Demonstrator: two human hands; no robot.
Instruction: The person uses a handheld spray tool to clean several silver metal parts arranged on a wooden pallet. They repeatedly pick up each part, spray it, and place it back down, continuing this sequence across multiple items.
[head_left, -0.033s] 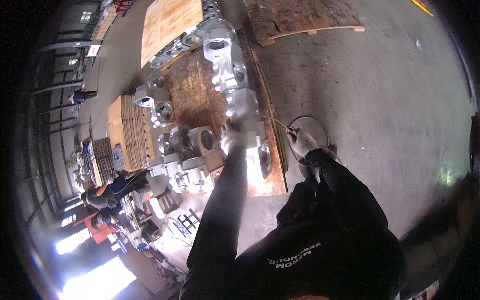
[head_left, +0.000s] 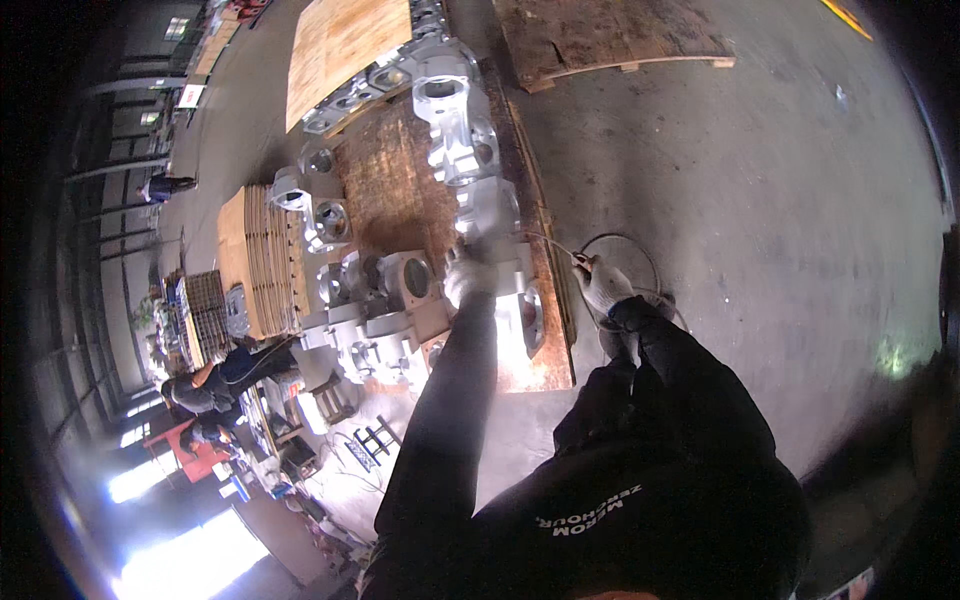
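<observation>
Sheet stack: brown sheets (head_left: 262, 265) stand beyond the board's left edge.
Castings: grey metal housings (head_left: 415, 278) with round bores sit in groups on a worn wooden board (head_left: 385, 185).
Left glove: the left hand (head_left: 467, 280) is at the right-hand row of castings; its fingers blur, so grip and spread cannot be told.
Right glove: the right hand (head_left: 605, 286) curls closed around a slender tube (head_left: 550, 241), beside a looped hose (head_left: 622, 236).
Progress: apparently midway at one casting; finished and unfinished ones look alike.
Lettering: pale print marks the dark jacket (head_left: 640, 480); castings show none legible.
</observation>
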